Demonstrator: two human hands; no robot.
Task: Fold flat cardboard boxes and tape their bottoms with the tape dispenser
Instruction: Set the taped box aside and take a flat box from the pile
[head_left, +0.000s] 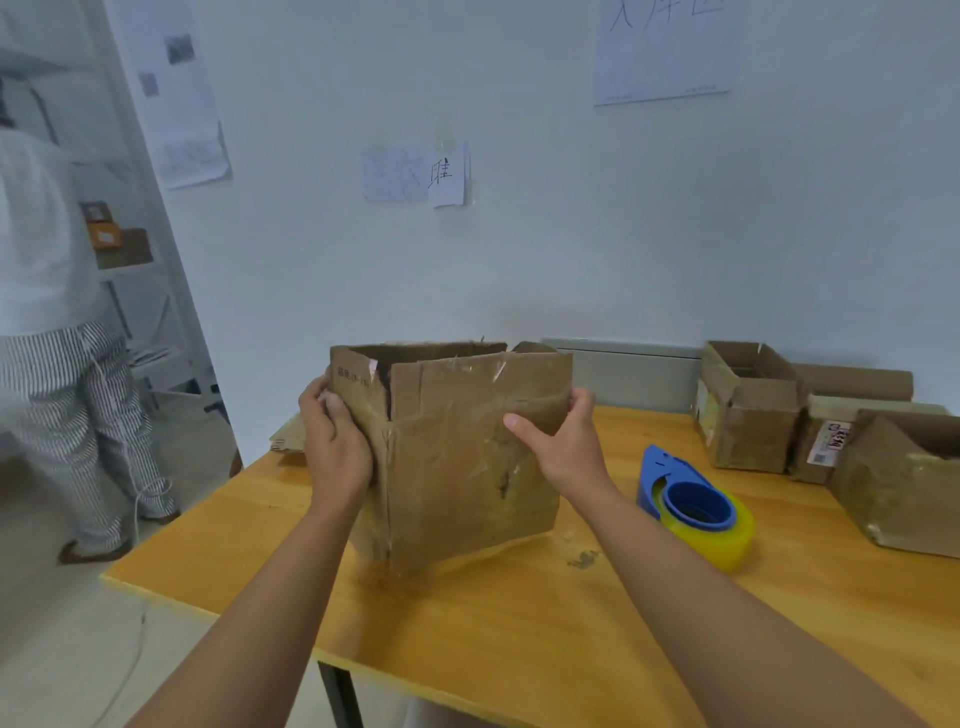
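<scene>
Cardboard box (467, 457) was sitting upright in the middle of the frame, on the wooden table (519, 613), top flaps up and open, covered in old tape scraps and looking pretty beat up. It sat right between the two hands. Left hand (335, 447) was pressed against the box's left side wall, fingers wrapped round the back edge near the top corner, so gripping it. Right hand (563, 441) was on the right edge of the front panel, thumb lying across the front face and the fingers curled behind the edge, so that one had a hold too. Both forearms came in from the bottom of the frame.

Just right of the box, not touching it, lay the blue tape dispenser (680, 493) with its yellowish roll, flat on the table. Further right, near the frame's edge, stood a bunch of other worn boxes (748, 410), open tops up, bunched against each other by the wall. Some flat cardboard (288, 434) poked out behind the table's left corner. Papers (415, 174) were stuck on the wall above, and at the far left someone in striped trousers (78, 415) stood by some shelving.
</scene>
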